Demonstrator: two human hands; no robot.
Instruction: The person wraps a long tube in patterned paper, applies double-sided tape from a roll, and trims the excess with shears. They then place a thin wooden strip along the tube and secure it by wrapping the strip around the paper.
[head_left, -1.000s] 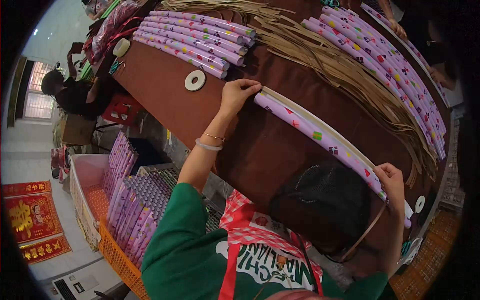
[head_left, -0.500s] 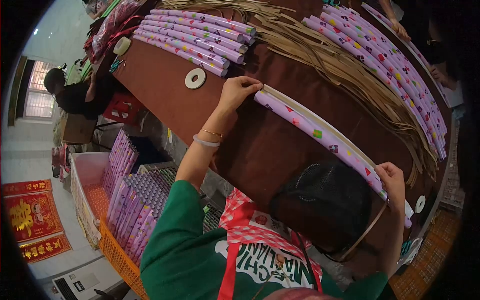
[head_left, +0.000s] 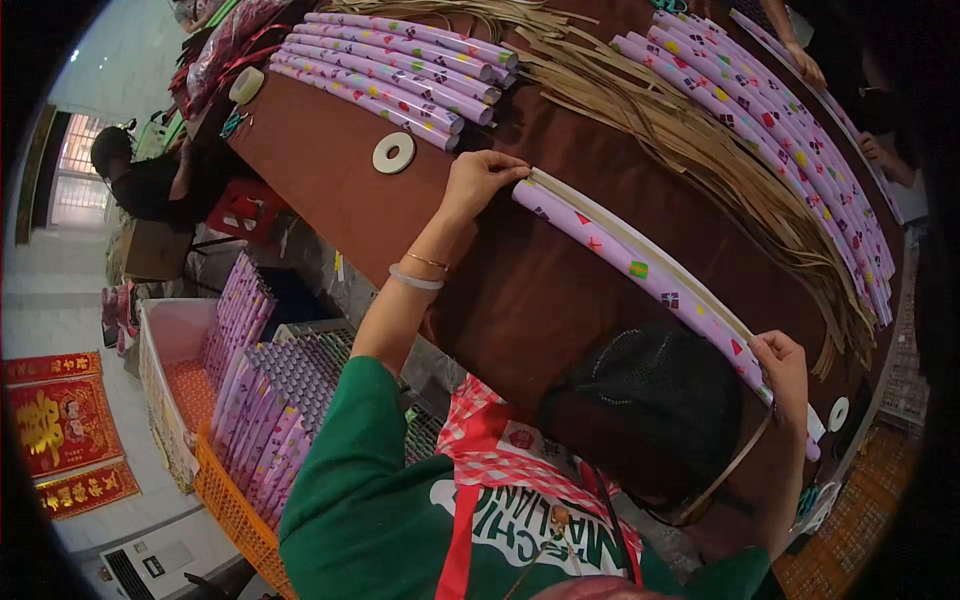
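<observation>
Two hands pin one long purple tube (head_left: 640, 268) to the brown table (head_left: 330, 200), one at each end.

Risk, as judged: the tan strip (head_left: 636, 241) lying along the tube's far side could slip out of line or lift, because only the ends are pressed and the long middle span is unheld. The tube is round, so it could roll toward the near edge if either hand eases.

Left hand (head_left: 478, 182): the fingers curl down over the tube's far-left end, with the fingertips on both tube and strip. It is closed on the tube with no gap visible.

Right hand (head_left: 783, 368): the fingers wrap over the tube's near-right end, close to the table edge. Whether the thumb grips underneath cannot be told. A thin brown band (head_left: 740, 458) hangs from that end.

Outward: a white tape ring (head_left: 393, 153) lies left of the left hand, and a loose heap of strips (head_left: 690, 140) lies just beyond the tube. Stacks of similar tubes lie far left (head_left: 400, 70) and far right (head_left: 780, 130). An orange crate (head_left: 235, 515) of tubes stands on the floor, near left.
</observation>
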